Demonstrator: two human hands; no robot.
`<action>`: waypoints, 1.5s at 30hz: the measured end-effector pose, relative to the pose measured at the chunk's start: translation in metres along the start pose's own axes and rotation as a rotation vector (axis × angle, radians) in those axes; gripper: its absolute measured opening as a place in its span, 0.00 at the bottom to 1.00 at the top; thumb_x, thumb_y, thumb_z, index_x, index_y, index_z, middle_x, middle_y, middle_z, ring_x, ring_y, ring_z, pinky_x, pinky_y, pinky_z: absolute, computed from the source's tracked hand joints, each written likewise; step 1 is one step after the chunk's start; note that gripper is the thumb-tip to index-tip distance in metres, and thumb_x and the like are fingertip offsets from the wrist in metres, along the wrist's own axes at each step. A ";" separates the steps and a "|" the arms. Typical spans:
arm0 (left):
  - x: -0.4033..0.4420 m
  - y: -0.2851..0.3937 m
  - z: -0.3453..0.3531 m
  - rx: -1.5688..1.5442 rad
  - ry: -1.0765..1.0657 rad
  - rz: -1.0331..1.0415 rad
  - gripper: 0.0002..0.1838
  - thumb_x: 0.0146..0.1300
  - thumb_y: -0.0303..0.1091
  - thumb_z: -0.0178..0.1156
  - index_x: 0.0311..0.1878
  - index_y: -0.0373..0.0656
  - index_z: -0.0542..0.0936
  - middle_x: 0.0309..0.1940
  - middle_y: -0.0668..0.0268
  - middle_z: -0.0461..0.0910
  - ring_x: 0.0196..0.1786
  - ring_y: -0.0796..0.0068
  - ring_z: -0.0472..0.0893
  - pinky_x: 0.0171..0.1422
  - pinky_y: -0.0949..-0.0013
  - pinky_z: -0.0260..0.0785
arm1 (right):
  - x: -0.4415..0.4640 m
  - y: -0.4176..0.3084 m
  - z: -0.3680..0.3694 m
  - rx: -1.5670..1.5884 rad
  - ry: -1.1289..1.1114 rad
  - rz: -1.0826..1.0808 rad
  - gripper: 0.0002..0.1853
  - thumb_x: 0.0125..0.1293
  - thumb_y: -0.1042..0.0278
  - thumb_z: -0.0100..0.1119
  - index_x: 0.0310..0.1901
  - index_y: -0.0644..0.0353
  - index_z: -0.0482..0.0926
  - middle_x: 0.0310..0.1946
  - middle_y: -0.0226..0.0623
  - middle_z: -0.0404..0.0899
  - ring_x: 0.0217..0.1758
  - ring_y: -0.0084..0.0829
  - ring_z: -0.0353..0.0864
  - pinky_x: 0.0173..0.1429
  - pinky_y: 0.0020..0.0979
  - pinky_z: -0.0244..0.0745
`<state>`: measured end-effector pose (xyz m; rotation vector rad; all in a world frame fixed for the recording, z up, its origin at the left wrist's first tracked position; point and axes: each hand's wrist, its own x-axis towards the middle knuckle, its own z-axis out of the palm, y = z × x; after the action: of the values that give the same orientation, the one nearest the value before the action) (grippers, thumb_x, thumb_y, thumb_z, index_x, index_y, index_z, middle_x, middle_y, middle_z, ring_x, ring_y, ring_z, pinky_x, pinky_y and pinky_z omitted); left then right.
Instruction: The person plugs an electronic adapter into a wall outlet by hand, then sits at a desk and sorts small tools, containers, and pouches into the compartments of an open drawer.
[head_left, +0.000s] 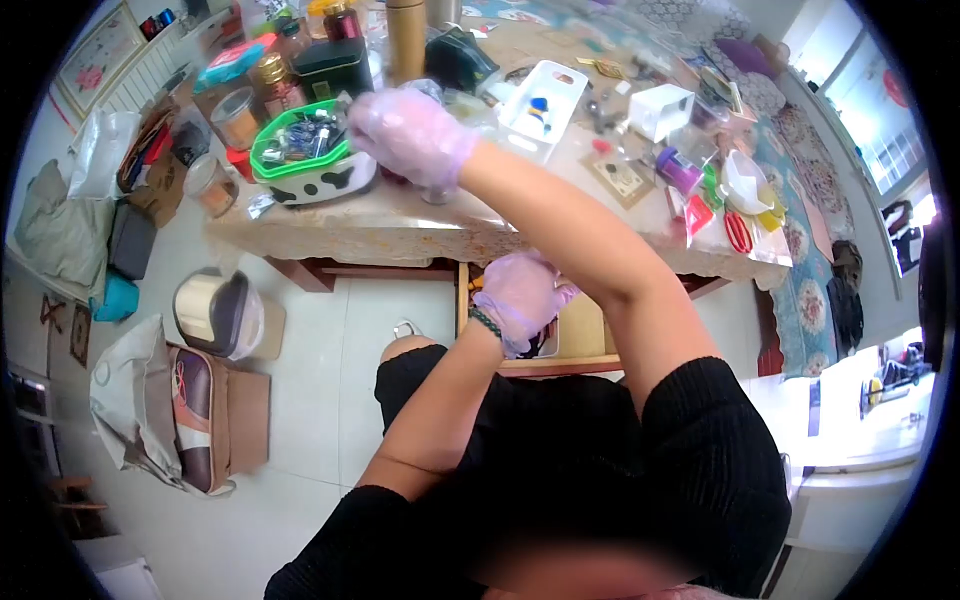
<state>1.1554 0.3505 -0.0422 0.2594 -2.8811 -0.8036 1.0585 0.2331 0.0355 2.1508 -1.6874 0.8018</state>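
My right hand (412, 135), in a thin purple glove, reaches across to the green basket (335, 150) on the table. Its fingers are curled at the basket's right rim; whatever they hold is hidden. Small dark and clear items (305, 135) fill the basket, which sits in a white container with black patches (325, 185). Below the table edge, my left hand (522, 298), also gloved and with a dark beaded bracelet (485, 321) at the wrist, is over an open wooden drawer (585, 335). Its fingertips are partly hidden by my right forearm, and its grip is unclear.
Jars, a dark green box (332, 70) and a tan bottle (406, 40) stand behind the basket. A white tray (545, 95), a purple-lidded container (680, 168) and red-handled scissors (738, 232) lie rightward. On the floor at left are a bin (212, 310) and a cardboard box (247, 420).
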 end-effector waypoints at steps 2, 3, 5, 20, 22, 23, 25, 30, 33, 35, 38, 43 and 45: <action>0.000 -0.001 0.001 -0.019 -0.028 -0.020 0.21 0.62 0.52 0.58 0.46 0.43 0.81 0.42 0.56 0.84 0.46 0.53 0.82 0.50 0.54 0.73 | -0.033 -0.005 -0.015 -0.005 0.006 -0.013 0.09 0.64 0.65 0.59 0.33 0.62 0.80 0.33 0.46 0.80 0.39 0.48 0.81 0.45 0.44 0.77; 0.002 -0.001 0.000 -0.036 -0.057 -0.040 0.22 0.62 0.53 0.58 0.46 0.43 0.80 0.41 0.56 0.84 0.46 0.52 0.82 0.50 0.54 0.73 | -0.049 -0.003 -0.024 -0.010 0.016 -0.025 0.09 0.64 0.66 0.58 0.33 0.62 0.80 0.33 0.46 0.79 0.40 0.47 0.81 0.44 0.43 0.77; 0.006 -0.006 0.011 0.017 -0.058 -0.040 0.23 0.62 0.53 0.59 0.47 0.42 0.79 0.40 0.55 0.83 0.45 0.53 0.82 0.50 0.53 0.73 | -0.084 0.006 -0.046 -0.173 0.041 -0.035 0.09 0.64 0.65 0.58 0.34 0.62 0.81 0.34 0.46 0.81 0.40 0.45 0.81 0.46 0.42 0.78; 0.020 -0.004 0.023 0.024 -0.209 -0.048 0.24 0.64 0.54 0.56 0.51 0.42 0.77 0.39 0.52 0.83 0.47 0.49 0.81 0.53 0.52 0.71 | -0.146 0.100 -0.059 -0.375 -0.442 0.640 0.14 0.61 0.61 0.60 0.40 0.65 0.83 0.37 0.51 0.84 0.43 0.48 0.85 0.47 0.45 0.79; 0.018 -0.003 0.015 -0.003 -0.222 -0.106 0.25 0.64 0.53 0.56 0.52 0.41 0.76 0.40 0.51 0.83 0.48 0.50 0.81 0.54 0.52 0.71 | -0.151 0.105 -0.055 -0.367 -0.366 0.657 0.12 0.60 0.62 0.60 0.35 0.65 0.82 0.36 0.52 0.83 0.42 0.49 0.84 0.47 0.44 0.78; 0.017 -0.004 0.011 0.000 -0.226 -0.099 0.25 0.64 0.53 0.56 0.52 0.41 0.76 0.40 0.51 0.83 0.48 0.50 0.81 0.54 0.52 0.71 | -0.153 0.098 -0.062 -0.348 -0.287 0.633 0.10 0.59 0.65 0.59 0.35 0.63 0.82 0.35 0.51 0.82 0.41 0.49 0.83 0.47 0.44 0.77; 0.014 -0.005 0.008 -0.018 -0.214 -0.121 0.25 0.64 0.53 0.57 0.52 0.41 0.77 0.39 0.51 0.83 0.48 0.50 0.81 0.54 0.53 0.71 | -0.158 0.079 -0.080 -0.332 -0.213 0.613 0.07 0.59 0.67 0.59 0.35 0.60 0.82 0.35 0.51 0.82 0.40 0.50 0.83 0.47 0.45 0.77; 0.014 -0.015 0.016 -0.064 -0.139 -0.098 0.27 0.64 0.54 0.58 0.55 0.41 0.78 0.41 0.50 0.83 0.49 0.48 0.81 0.55 0.53 0.71 | -0.195 -0.002 -0.154 -0.285 -0.088 0.511 0.10 0.61 0.63 0.61 0.33 0.62 0.79 0.30 0.47 0.78 0.38 0.50 0.80 0.44 0.45 0.75; 0.011 -0.019 0.025 0.037 -0.058 -0.048 0.27 0.63 0.54 0.58 0.54 0.40 0.78 0.40 0.50 0.83 0.47 0.49 0.81 0.52 0.53 0.71 | -0.233 -0.071 -0.205 -0.247 -0.282 0.705 0.09 0.61 0.63 0.64 0.33 0.60 0.79 0.31 0.47 0.78 0.37 0.47 0.79 0.44 0.44 0.73; 0.010 -0.015 0.024 0.030 -0.102 -0.060 0.26 0.63 0.54 0.58 0.52 0.40 0.79 0.39 0.51 0.83 0.46 0.50 0.82 0.51 0.54 0.72 | -0.269 -0.111 -0.232 -0.154 -0.239 0.683 0.11 0.59 0.61 0.66 0.32 0.59 0.79 0.28 0.45 0.77 0.35 0.45 0.78 0.42 0.43 0.73; 0.011 0.002 0.026 0.031 -0.306 -0.099 0.25 0.64 0.56 0.56 0.46 0.41 0.83 0.37 0.52 0.84 0.44 0.52 0.82 0.50 0.54 0.73 | -0.306 -0.158 -0.255 0.000 -0.291 0.842 0.11 0.57 0.61 0.68 0.31 0.58 0.79 0.27 0.42 0.77 0.35 0.45 0.78 0.41 0.42 0.73; 0.001 0.030 0.120 0.211 -0.666 0.225 0.29 0.66 0.59 0.47 0.48 0.41 0.82 0.39 0.51 0.84 0.44 0.51 0.83 0.53 0.55 0.74 | -0.393 -0.163 -0.220 0.065 -0.241 0.683 0.09 0.57 0.64 0.70 0.30 0.58 0.79 0.23 0.38 0.76 0.25 0.40 0.77 0.30 0.38 0.71; -0.010 0.023 0.174 0.259 -0.708 0.206 0.27 0.66 0.57 0.50 0.48 0.42 0.82 0.41 0.52 0.84 0.45 0.53 0.83 0.52 0.55 0.75 | -0.385 -0.167 -0.221 0.156 -0.395 0.903 0.08 0.62 0.66 0.64 0.30 0.60 0.79 0.22 0.36 0.77 0.24 0.36 0.77 0.28 0.33 0.71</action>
<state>1.1307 0.4591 -0.1785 -0.3751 -3.5844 -0.5603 1.1037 0.7045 0.0048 1.6333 -2.9614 0.7364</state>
